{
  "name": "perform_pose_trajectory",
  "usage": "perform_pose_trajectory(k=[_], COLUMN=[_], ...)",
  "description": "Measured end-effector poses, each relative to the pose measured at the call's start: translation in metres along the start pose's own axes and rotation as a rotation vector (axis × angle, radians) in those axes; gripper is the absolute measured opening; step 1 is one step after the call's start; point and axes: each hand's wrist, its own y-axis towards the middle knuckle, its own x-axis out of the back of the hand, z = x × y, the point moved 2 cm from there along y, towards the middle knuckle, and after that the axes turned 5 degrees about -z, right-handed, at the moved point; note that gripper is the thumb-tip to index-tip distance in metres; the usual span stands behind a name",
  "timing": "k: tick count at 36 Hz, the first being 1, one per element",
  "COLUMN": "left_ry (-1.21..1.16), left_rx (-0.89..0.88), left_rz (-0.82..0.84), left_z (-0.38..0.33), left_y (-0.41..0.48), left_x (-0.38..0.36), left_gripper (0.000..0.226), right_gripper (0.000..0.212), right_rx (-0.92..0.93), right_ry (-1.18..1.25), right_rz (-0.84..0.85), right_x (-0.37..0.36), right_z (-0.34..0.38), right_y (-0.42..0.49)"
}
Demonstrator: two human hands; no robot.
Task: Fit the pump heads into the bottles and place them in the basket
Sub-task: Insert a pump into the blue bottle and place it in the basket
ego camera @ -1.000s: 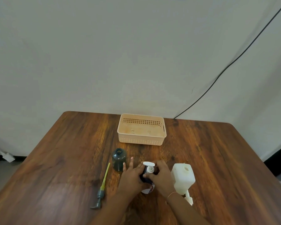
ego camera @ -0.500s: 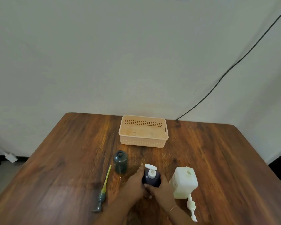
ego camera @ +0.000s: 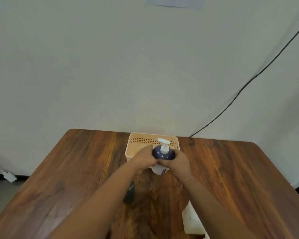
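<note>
While held over the near rim of the peach basket [ego camera: 177, 144] at frame centre, dark blue bottle [ego camera: 163, 154] with white pump head [ego camera: 164, 146] fitted, upright, clasped from both sides: left hand [ego camera: 144, 159] and right hand [ego camera: 178, 163] wrapped around its body. Probably rigid plastic, smooth, perhaps slippery; best gripped at the wide body, not the pump. White bottle [ego camera: 192, 219] on the worktop [ego camera: 240, 178], lower right; dark bottle [ego camera: 130, 194] partly hidden below the left forearm.
</note>
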Motion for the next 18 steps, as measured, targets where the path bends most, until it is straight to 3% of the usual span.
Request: perform_pose_trajectory(k=[3,7,18], left_ry=[-0.224,-0.341,-0.449], left_rx=[0.004,0.039,0.168], left_rz=[0.026,0.033,0.01], left_z=[-0.017,-0.016,0.034], left_y=[0.028,0.067,0.124], left_x=[0.021,0.03,-0.004], left_gripper=[0.049,0.049,0.052], right_gripper=[0.059,0.059,0.067], right_rx=[0.011,-0.035,-0.131], right_ry=[0.072,0.135,0.06], right_rz=[0.014,0.042,0.135], right_x=[0.0,-0.012,-0.061], right_z=[0.019,0.017,-0.036], right_y=[0.039,0.08,0.131])
